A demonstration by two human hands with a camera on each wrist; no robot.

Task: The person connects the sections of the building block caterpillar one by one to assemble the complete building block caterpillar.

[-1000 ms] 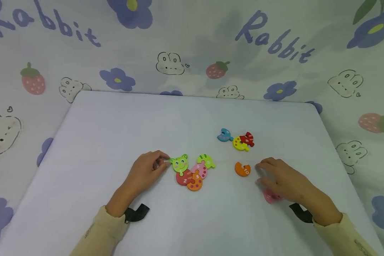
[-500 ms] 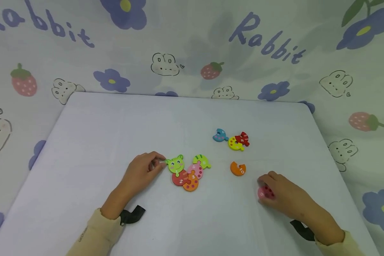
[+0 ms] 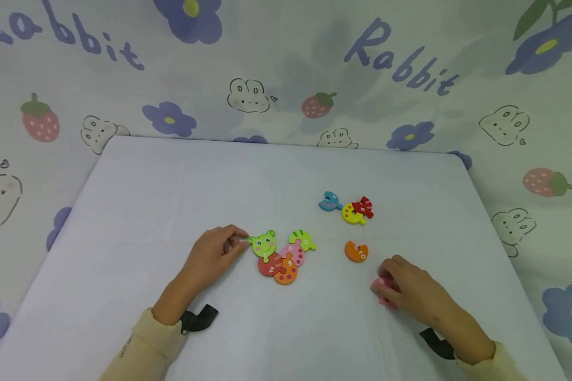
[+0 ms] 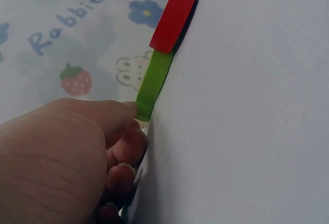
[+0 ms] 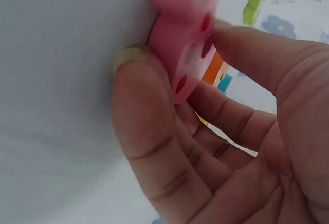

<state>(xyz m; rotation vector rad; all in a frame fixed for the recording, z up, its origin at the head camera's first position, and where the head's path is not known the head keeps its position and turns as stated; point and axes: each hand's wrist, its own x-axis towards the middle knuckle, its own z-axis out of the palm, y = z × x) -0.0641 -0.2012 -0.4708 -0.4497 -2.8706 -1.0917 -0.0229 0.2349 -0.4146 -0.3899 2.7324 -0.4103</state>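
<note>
Evidently the right hand (image 3: pixel 412 288) is holding a pink spotted piece (image 5: pixel 180 44), its thumb pressing one side and its fingers the other, the gap between them no wider than the piece itself. From where I'm standing, the piece is sitting right at the fingertips, clear of the palm and partly hidden by them; whether it is touching the desk (image 3: pixel 248 180) I cannot tell.

Just beyond that hand and a little to its left, an orange piece marked 10 (image 3: pixel 352 254) is lying by itself. Farther back, a yellow piece (image 3: pixel 348 215) is resting against a red one marked 8 (image 3: pixel 365 205), with a blue piece (image 3: pixel 330 203) lying close beside them.

Meanwhile the left hand (image 3: pixel 212 251) is pinching the outer edge of a green smiling face (image 3: pixel 264 244), thumb and forefinger almost meeting there, the other fingers curling in. From that face, a joined chain is running rightward: red 2 (image 3: pixel 268 263), orange 3 (image 3: pixel 286 275), pink 4 (image 3: pixel 292 255) and green 5 (image 3: pixel 300 238).
</note>
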